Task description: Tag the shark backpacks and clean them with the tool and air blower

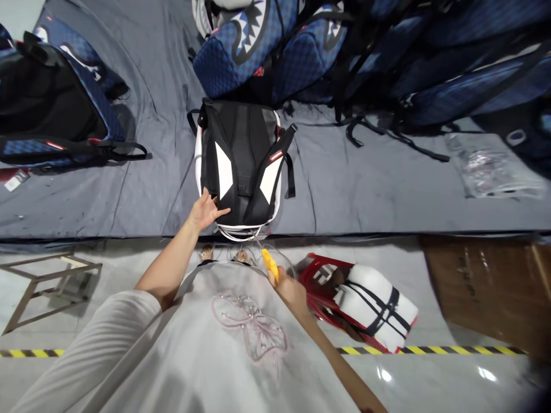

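Note:
A black backpack with white edging and white strap patches [245, 155] lies back panel up on the cloth-covered table, its lower end at the front edge. My left hand [205, 212] rests at its lower left side, fingers spread, touching the bag. My right hand [290, 289] is closed around a yellow-handled tool [270, 264], below the table edge. A thin shaft runs from the handle up to the bag's bottom rim; its tip is too small to make out. Thin pale cords or piping [236, 234] loop along that rim.
Blue checked backpacks with a shark-mouth print [241, 49] pile up at the back and right; another bag [51, 103] lies at left. A clear plastic packet [495, 166] is on the table. Below stand a metal frame [32, 281], a red chair [316, 281] and a cardboard box [482, 287].

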`<state>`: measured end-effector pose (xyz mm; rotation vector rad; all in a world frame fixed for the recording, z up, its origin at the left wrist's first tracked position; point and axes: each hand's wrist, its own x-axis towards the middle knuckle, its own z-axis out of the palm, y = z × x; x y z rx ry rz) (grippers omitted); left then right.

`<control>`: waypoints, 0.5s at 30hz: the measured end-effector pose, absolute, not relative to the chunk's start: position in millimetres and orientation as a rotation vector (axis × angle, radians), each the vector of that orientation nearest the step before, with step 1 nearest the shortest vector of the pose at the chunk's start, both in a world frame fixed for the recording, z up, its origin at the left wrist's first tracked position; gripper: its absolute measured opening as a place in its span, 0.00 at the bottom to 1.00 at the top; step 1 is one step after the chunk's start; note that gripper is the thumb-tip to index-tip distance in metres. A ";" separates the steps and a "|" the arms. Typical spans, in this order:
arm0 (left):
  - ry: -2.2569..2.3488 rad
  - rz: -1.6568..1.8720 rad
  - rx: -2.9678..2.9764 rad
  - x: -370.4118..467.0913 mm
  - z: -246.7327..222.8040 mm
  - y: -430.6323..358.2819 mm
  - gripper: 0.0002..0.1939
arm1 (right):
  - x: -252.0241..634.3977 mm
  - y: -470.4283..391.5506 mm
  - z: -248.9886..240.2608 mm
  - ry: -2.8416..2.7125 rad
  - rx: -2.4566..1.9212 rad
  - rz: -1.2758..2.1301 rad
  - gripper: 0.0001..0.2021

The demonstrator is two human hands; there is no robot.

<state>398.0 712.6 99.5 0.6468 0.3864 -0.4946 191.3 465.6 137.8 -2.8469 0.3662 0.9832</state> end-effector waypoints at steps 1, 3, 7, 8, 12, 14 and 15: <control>0.368 -0.518 0.687 397.7 100.6 715.1 0.18 | 195.2 473.6 138.8 0.367 -2.858 0.985 0.17; 0.358 -0.556 0.935 390.5 105.1 719.8 0.19 | 202.7 486.7 140.7 0.382 -2.875 0.995 0.17; 0.282 -0.330 1.637 353.3 115.0 714.3 0.28 | 206.3 505.4 143.2 0.397 -2.849 1.009 0.18; 0.141 -0.243 1.824 344.4 114.9 708.1 0.33 | 205.6 509.4 143.2 0.393 -2.830 1.002 0.18; -0.681 -0.206 2.533 337.7 100.8 672.8 0.46 | 202.2 517.8 140.9 0.477 -2.788 0.967 0.18; -0.843 -0.259 2.665 349.3 90.5 659.3 0.51 | 200.1 516.3 138.9 0.526 -2.757 0.933 0.18; -0.864 -0.279 2.664 356.2 86.1 655.6 0.53 | 198.9 514.7 137.8 0.538 -2.738 0.905 0.18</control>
